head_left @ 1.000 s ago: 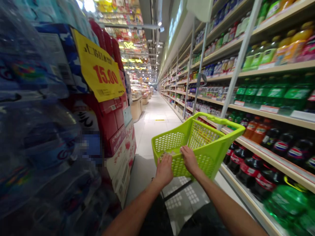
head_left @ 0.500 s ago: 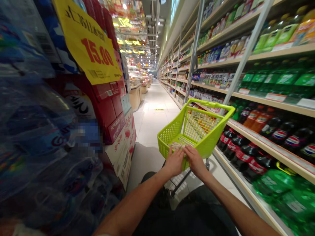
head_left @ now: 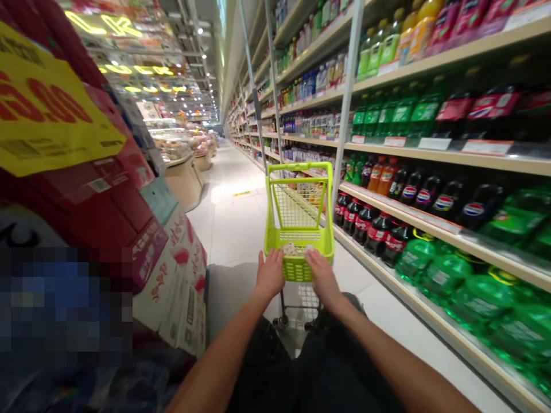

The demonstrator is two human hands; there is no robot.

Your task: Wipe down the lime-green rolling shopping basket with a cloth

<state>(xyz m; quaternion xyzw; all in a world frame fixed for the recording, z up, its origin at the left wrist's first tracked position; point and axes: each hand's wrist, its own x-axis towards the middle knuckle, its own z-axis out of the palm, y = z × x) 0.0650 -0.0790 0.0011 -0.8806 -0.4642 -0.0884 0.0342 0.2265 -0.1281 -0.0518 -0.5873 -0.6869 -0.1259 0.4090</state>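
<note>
A lime-green plastic shopping cart [head_left: 267, 221] stands straight ahead of me, with its open basket facing me and its high handle bar on the far side. My left hand [head_left: 271, 275] holds the near rim at its left corner, thumb side up. Toward the right of the same rim, my right hand [head_left: 322, 276] has its fingers curled over the edge. Between the hands, a small pale bundle [head_left: 289, 249] lies in the basket; its kind cannot be made out. My fingertips are partly hidden by the hands and rim.
Drink shelves [head_left: 451, 158] line the right side, with large green bottles [head_left: 443, 275] on the bottom level. Stacked cartons [head_left: 172, 287] and a yellow price sign [head_left: 51, 109] crowd the left. The pale tiled aisle [head_left: 224, 218] runs ahead past wooden display counters [head_left: 181, 180].
The cart has swung round from an angle to point straight down the aisle. My hands have moved apart along its rim, and the view has moved forward and turned right.
</note>
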